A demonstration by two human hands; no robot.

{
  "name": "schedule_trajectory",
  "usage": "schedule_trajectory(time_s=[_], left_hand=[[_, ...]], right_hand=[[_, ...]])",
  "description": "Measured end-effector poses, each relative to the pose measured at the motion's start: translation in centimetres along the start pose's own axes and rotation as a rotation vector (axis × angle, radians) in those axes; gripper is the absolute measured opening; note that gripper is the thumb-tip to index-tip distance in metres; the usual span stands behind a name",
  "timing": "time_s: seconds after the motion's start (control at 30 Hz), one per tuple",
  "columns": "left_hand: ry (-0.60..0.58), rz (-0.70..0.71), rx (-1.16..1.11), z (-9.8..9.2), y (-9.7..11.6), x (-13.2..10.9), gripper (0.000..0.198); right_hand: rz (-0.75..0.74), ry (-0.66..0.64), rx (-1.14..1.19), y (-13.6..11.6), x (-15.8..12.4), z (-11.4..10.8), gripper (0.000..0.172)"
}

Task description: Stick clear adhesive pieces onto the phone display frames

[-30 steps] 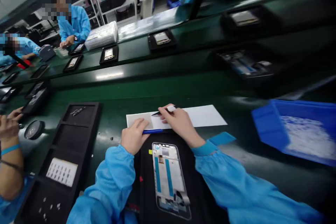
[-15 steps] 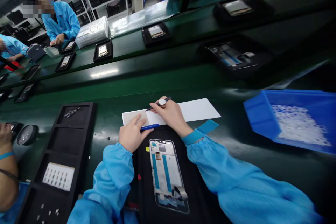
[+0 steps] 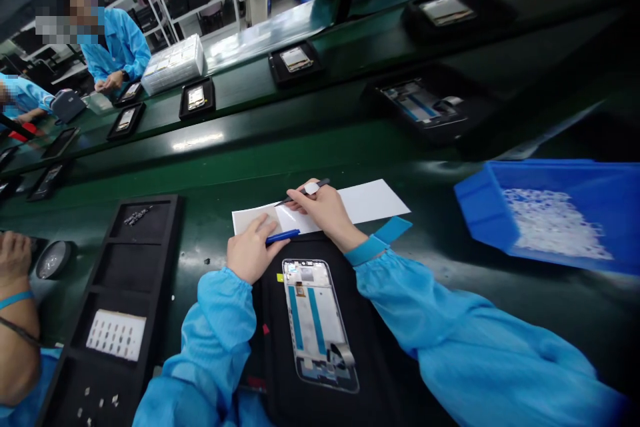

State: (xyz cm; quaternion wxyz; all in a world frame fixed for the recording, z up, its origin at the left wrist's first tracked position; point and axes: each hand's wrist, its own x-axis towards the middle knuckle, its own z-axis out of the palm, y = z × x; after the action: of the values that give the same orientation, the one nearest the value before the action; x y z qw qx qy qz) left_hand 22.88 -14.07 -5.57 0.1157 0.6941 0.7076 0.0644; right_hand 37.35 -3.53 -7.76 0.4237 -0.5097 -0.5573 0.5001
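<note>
My left hand [image 3: 250, 252] pinches a blue pen-like tool [image 3: 283, 237] between thumb and fingers, while its fingertips press on the beige left end of a white sheet strip [image 3: 376, 200]. In my right hand [image 3: 327, 210] is a pair of dark pointed tweezers [image 3: 325, 182], slanting left with the tip at the border between the beige and white parts. Whether the tip holds anything is too small to tell. Below both hands an opened phone frame [image 3: 327, 300] with two blue strips lies in a black tray [image 3: 277, 393].
To the left stands a black compartment tray [image 3: 125, 262] with small parts and a white sheet of pieces [image 3: 117, 333]. A blue bin [image 3: 480, 217] of white bits is on the right. Beyond runs a green conveyor [image 3: 235, 163] with phone trays. A co-worker's arm [image 3: 17, 320] shows at left.
The tweezer tip has shifted slightly left along the strip. The view has moved a little, so the phone and bin sit slightly higher. Both hands keep their holds.
</note>
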Motion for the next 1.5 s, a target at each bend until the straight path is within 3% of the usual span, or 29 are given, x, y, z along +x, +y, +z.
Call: schedule_trajectory(time_s=[0.27,0.43,0.5,0.57,0.67,0.77,1.5], left_hand=[[0.038,0.004,-0.038,0.0,-0.3,0.1,0.035],[0.214,0.001,-0.237,-0.6,-0.6,-0.3,0.024],[0.147,0.041,-0.356,-1.1,0.0,-0.4,0.025],[-0.024,0.087,-0.411,-1.5,0.9,-0.2,0.029],[-0.235,0.124,-0.367,-1.5,2.3,0.4,0.028],[-0.321,0.11,-0.294,-1.2,2.9,1.0,0.024],[-0.35,0.102,-0.233,-0.9,2.9,1.3,0.023]], right_hand=[[-0.017,0.098,0.188,-0.7,-3.8,-3.2,0.051],[0.086,0.064,0.109,0.4,-8.6,-5.3,0.048],[0.109,0.052,0.07,0.7,-10.1,-5.7,0.043],[0.111,0.057,0.048,0.8,-11.0,-5.7,0.037],[0.079,0.062,0.001,0.9,-11.4,-5.4,0.029],[0.043,0.069,-0.089,1.0,-11.3,-5.1,0.027],[0.022,0.093,-0.126,1.4,-11.4,-5.1,0.025]])
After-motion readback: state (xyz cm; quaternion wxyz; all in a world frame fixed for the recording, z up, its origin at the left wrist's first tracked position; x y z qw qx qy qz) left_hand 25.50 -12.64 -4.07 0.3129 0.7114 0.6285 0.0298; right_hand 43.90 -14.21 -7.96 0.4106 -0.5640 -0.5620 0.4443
